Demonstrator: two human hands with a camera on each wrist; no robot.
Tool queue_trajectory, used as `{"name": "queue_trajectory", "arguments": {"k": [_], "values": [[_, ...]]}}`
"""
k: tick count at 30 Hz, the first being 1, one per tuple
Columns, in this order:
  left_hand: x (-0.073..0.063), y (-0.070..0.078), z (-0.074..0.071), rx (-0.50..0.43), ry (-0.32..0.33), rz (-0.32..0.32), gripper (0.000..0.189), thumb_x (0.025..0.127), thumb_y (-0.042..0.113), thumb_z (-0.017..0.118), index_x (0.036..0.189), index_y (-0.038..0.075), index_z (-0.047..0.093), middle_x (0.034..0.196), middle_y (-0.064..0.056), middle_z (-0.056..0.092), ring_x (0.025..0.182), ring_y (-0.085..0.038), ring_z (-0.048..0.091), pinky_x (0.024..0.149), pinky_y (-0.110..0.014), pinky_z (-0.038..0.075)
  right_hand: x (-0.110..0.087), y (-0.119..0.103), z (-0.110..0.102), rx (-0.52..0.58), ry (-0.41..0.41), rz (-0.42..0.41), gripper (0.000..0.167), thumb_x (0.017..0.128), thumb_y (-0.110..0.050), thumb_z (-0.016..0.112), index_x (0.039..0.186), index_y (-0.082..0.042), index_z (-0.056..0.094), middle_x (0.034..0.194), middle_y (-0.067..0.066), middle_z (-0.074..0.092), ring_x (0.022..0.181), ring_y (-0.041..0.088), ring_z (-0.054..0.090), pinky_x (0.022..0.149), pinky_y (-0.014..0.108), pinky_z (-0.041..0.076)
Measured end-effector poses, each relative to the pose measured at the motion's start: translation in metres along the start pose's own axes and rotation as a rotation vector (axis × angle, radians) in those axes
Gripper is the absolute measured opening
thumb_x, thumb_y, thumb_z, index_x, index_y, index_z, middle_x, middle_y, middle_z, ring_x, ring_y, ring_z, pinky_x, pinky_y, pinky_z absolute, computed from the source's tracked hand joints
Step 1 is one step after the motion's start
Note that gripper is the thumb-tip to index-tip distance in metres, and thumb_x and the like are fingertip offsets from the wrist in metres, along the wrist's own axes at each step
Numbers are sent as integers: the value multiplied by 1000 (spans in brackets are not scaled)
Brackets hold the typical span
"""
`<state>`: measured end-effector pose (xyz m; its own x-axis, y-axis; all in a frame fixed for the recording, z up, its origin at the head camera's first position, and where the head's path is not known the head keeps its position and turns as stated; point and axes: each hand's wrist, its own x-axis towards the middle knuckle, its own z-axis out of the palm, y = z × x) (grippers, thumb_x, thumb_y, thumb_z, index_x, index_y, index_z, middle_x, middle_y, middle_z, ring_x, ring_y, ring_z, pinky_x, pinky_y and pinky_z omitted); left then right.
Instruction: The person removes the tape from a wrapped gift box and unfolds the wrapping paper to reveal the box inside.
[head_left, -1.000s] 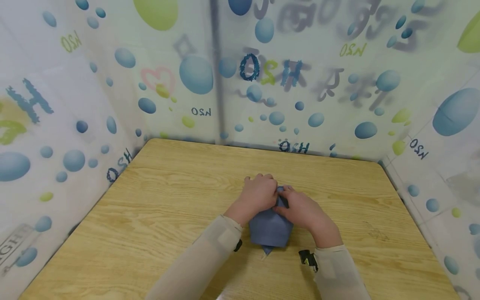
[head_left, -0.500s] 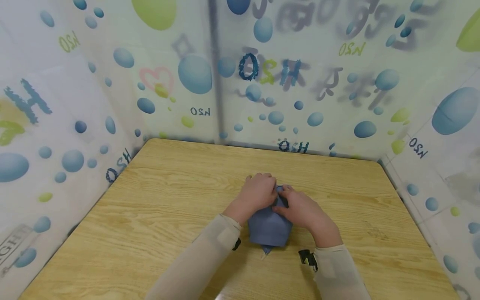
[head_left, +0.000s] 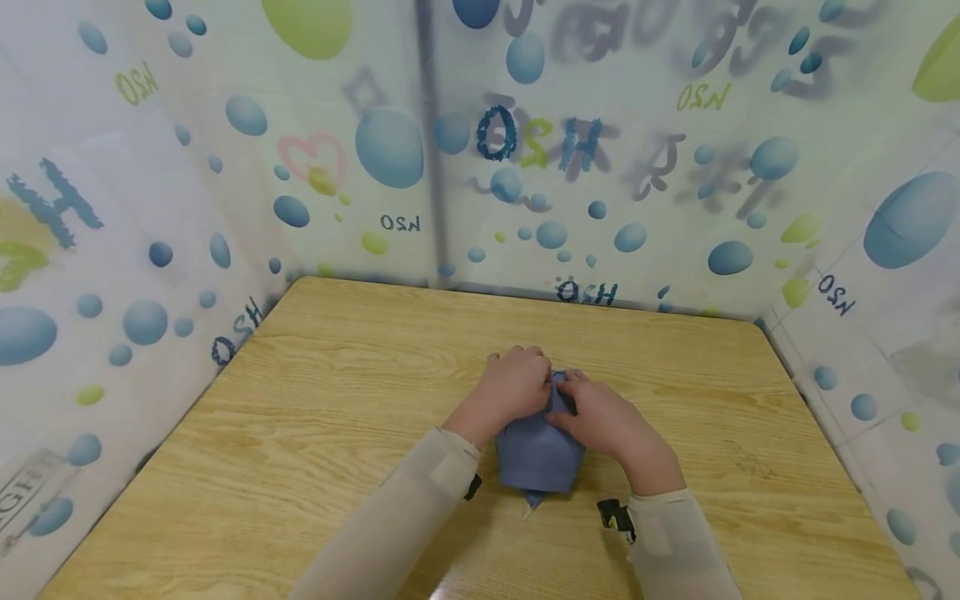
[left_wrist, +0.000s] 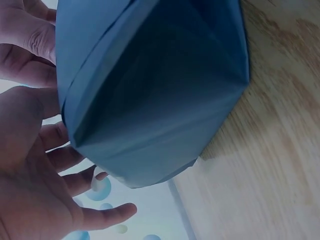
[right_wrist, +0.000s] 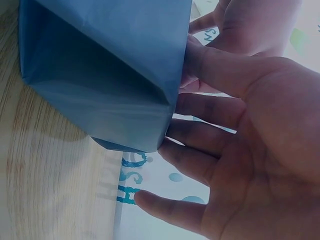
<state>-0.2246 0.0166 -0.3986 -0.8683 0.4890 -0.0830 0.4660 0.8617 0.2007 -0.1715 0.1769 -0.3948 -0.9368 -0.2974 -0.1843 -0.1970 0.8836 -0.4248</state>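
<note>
A folded blue paper (head_left: 540, 458) with creased, angled sides stands over the table, a small pointed tip sticking out at its near end. My left hand (head_left: 516, 385) grips its far upper part from the left, knuckles up. From the right, my right hand (head_left: 609, 417) pinches the same upper part, thumb on the near face. In the left wrist view the paper (left_wrist: 160, 100) shows a hollow fold, with fingers along its top edge. The right wrist view shows the paper (right_wrist: 100, 110) between thumb and fingers, the little finger stretched away from it.
The wooden table (head_left: 337, 400) spreads around both hands. White walls (head_left: 652, 167) printed with blue and green bubbles and lettering enclose its back and sides. A black strap piece (head_left: 617, 518) hangs by the right sleeve (head_left: 678, 542); the left sleeve (head_left: 405, 508) rests low over the table.
The left hand shifts very slightly left on the paper, uncovering a bit more of its top. The right hand keeps its hold, and the paper stays in about the same place.
</note>
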Motion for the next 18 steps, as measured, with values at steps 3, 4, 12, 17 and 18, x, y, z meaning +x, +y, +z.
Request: {"name": "queue_trajectory", "arguments": {"k": [3, 4, 12, 17, 18], "values": [[-2, 2, -2, 17, -21, -3, 25, 111, 30, 56, 118, 21, 78, 147, -3, 63, 138, -32, 58, 113, -70, 44, -1, 0, 0, 5, 3, -4, 62, 105, -30, 69, 155, 3, 51, 168, 32, 34, 148, 48, 49, 115, 61, 48], [-2, 2, -2, 23, -24, -4, 25, 111, 31, 56, 119, 21, 77, 149, -3, 62, 141, -32, 57, 114, -70, 44, -1, 0, 0, 4, 3, -4, 62, 105, -30, 69, 155, 3, 51, 168, 32, 34, 148, 48, 49, 115, 61, 48], [-3, 4, -1, 82, -22, -3, 32, 112, 31, 54, 136, 18, 71, 153, -4, 58, 143, -31, 54, 113, -70, 45, 0, 0, -1, 9, 3, -2, 63, 105, -30, 69, 155, 4, 50, 169, 32, 33, 151, 49, 45, 117, 61, 46], [-2, 5, 1, 143, -23, 7, 37, 112, 32, 54, 143, 16, 66, 154, -5, 57, 143, -31, 54, 113, -70, 45, 0, 1, 0, 8, -2, 2, 63, 105, -31, 69, 155, 3, 50, 169, 32, 33, 151, 49, 45, 118, 62, 45], [-1, 5, 2, 158, -22, 8, 39, 111, 33, 55, 145, 16, 65, 154, -6, 57, 143, -30, 54, 113, -69, 45, 0, 1, 1, 6, -2, 3, 63, 106, -31, 69, 155, 3, 50, 169, 32, 33, 151, 49, 44, 118, 62, 45]]}}
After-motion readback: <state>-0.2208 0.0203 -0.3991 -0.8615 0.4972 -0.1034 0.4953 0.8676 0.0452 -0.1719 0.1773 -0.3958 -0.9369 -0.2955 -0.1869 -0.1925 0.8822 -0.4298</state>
